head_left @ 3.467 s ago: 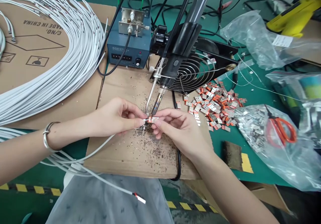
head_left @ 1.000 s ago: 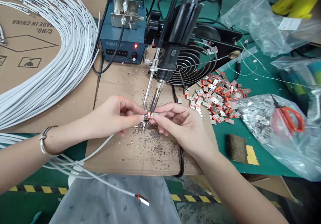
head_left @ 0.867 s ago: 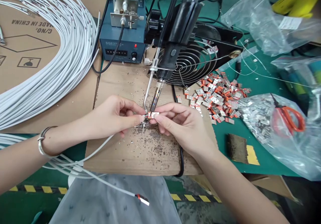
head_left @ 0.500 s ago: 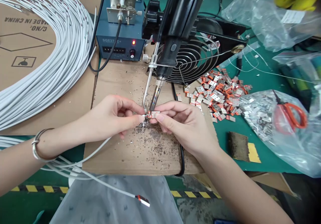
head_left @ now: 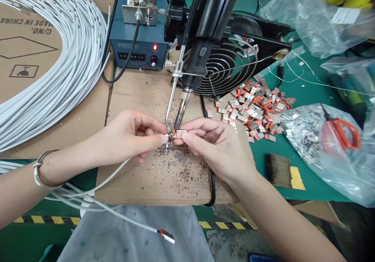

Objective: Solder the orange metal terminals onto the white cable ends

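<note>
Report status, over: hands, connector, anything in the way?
Left hand pinching white cable. Right hand pinching metal connector, soldering iron at its orange end. Bent tube close by, perhaps obstructive.

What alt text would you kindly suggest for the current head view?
A person's left hand pinches a white cable and the right hand a small orange-and-metal connector at the tip of a soldering iron. Bundled white cables lie on the left, piled connectors on the right.

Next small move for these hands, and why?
Probably just steady the plug and cable against each other: the right hand pinches the plug, the left hand the cable, and the soldering iron's tip is close to where they meet. Whether it touches, I can't tell.
</note>
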{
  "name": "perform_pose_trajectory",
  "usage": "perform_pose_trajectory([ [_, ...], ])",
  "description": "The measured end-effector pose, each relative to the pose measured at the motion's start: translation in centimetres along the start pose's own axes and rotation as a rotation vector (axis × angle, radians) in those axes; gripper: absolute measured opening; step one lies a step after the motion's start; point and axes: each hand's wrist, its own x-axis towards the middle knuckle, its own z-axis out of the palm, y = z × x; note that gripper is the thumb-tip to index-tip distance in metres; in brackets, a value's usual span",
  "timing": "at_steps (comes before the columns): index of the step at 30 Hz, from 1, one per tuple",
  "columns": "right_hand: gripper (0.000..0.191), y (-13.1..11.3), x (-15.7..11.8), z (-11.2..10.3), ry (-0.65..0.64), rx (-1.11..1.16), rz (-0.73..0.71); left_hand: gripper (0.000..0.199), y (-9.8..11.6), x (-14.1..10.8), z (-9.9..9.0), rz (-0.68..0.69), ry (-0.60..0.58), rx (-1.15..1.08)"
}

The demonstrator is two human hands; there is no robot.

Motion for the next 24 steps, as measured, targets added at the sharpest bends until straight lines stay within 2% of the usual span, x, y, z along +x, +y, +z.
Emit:
perform_pose_trajectory([
  [15,0.006,-0.02,-0.01,-0.08,-0.04,0.092,0.001,0.008,0.06,-0.06,-0.11,-0.006,-0.024,-0.042],
  [24,0.007,-0.27,0.01,0.31,0.05,-0.032,-0.023,0.009,0.09,0.11,-0.12,0.002,-0.013,-0.01],
])
